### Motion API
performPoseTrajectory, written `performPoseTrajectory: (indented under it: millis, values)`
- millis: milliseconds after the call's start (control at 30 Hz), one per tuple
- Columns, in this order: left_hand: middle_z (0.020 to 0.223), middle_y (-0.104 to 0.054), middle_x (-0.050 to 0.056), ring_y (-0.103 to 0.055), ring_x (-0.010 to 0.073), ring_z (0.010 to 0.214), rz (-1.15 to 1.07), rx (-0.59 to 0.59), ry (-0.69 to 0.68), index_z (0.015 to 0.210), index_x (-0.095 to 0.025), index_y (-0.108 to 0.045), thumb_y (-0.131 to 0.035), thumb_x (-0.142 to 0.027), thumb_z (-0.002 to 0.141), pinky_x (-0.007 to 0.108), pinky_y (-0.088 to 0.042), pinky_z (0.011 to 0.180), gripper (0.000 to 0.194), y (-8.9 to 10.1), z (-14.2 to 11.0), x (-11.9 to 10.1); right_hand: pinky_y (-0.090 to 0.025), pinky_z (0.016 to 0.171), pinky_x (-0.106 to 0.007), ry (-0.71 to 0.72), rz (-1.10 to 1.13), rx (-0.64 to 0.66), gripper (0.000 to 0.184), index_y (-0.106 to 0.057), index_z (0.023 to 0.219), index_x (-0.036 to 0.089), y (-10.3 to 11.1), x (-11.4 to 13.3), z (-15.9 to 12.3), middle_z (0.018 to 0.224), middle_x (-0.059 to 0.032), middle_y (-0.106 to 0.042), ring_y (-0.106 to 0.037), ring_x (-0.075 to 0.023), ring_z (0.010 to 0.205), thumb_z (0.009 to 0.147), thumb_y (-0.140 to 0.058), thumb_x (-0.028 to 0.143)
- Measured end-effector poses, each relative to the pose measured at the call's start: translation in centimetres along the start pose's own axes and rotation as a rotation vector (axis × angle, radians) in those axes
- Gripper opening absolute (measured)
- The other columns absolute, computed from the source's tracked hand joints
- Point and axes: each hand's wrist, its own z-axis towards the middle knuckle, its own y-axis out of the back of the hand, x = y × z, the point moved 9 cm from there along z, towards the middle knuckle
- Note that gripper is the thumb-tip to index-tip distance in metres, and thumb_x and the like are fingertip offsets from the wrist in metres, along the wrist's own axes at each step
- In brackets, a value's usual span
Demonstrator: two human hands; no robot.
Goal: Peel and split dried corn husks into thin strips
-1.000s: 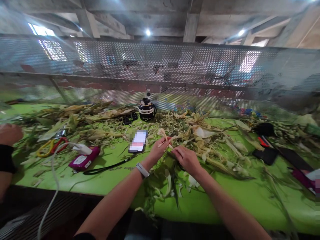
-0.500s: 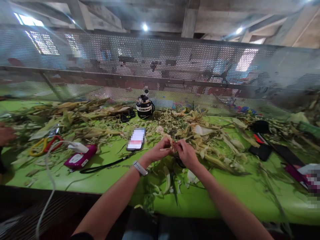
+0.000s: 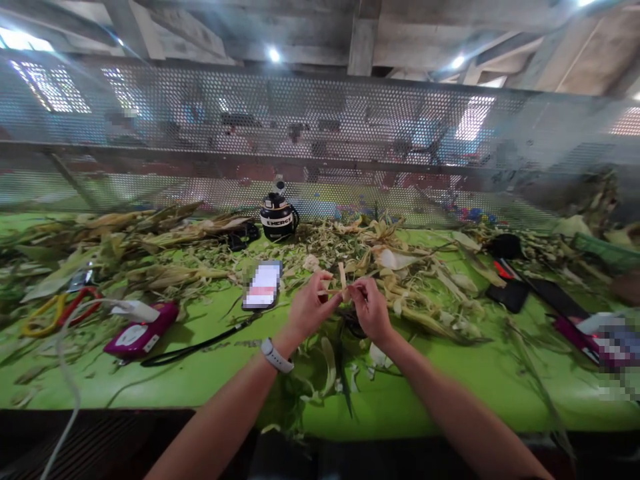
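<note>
By left hand and right hand, pale strips are pinched — a phone is seen at their nine o'clock.

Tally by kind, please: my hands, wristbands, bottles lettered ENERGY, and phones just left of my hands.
Hands: 2, left hand and right hand, pale husk strip between them
Wristband: 1, white
Bottle: 1, black
Phone: 1, screen lit
Total: 5, husk strip uncounted

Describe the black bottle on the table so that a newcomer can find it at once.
A perforated screen lines the far side of the green table. Before it, beyond the phone, stands the black bottle. Its white band reading ENERGY sets it apart from the leafy scraps beside it.
</note>
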Motion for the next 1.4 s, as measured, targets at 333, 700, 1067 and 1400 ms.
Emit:
performPoseTrajectory:
  millis: [333, 700, 1067, 1400]
  values:
    - [0.073, -0.059, -0.001, -0.054, 0.0098, 0.062, -0.893, 0.203, 0.432, 0.091, -0.02, -0.06, -0.074, -0.032, 0.064, 0.023, -0.045, 0.057, 0.033, -4.5, -1.5, 2.5, -0.045, 0.068, -0.028, 0.131, -0.174, 0.001, 0.022, -0.055, 0.08, 0.022, -0.2, 0.9, -0.1, 0.074, -0.0048, -0.062, -0.059, -0.0174, 0.07, 0.09, -0.041, 0.035]
    - [0.076, -0.061, -0.002, -0.054, 0.0086, 0.07, -0.6, 0.143, 0.207, 0.093, -0.018, -0.065, -0.077, -0.028, 0.061, 0.021, -0.043, 0.069, 0.036, -2.3, -0.5, 1.1, -0.044, 0.06, -0.025, -0.053, 0.045, 0.041, 0.017, -0.048, 0.083, 0.021, -1.2, -0.8, 0.0, 0.07, -0.0006, -0.06, -0.058, -0.0139, 0.062, 0.089, -0.044, 0.036]
    - [0.085, -0.065, 0.003, -0.061, 0.0151, 0.073, -0.337, 0.128, 0.138, 0.09, -0.016, -0.06, -0.072, -0.039, 0.064, 0.025, -0.049, 0.06, 0.037, -1.7, -0.2, 0.7, -0.046, 0.063, -0.026, -0.073, 0.073, 0.06, 0.017, -0.048, 0.082, 0.021, -1.7, -1.1, 0.1, 0.074, -0.0014, -0.063, -0.062, -0.0152, 0.067, 0.089, -0.044, 0.036]
    - [0.081, -0.062, -0.002, -0.062, 0.0114, 0.071, -0.524, 0.188, 0.344, 0.093, -0.02, -0.058, -0.076, -0.033, 0.063, 0.017, -0.046, 0.051, 0.037, -2.2, -1.1, 1.4, -0.047, 0.063, -0.025, -0.031, 0.067, 0.066, 0.016, -0.051, 0.088, 0.02, -1.2, -0.1, 0.2, 0.077, -0.0016, -0.063, -0.062, -0.0142, 0.066, 0.088, -0.045, 0.034]
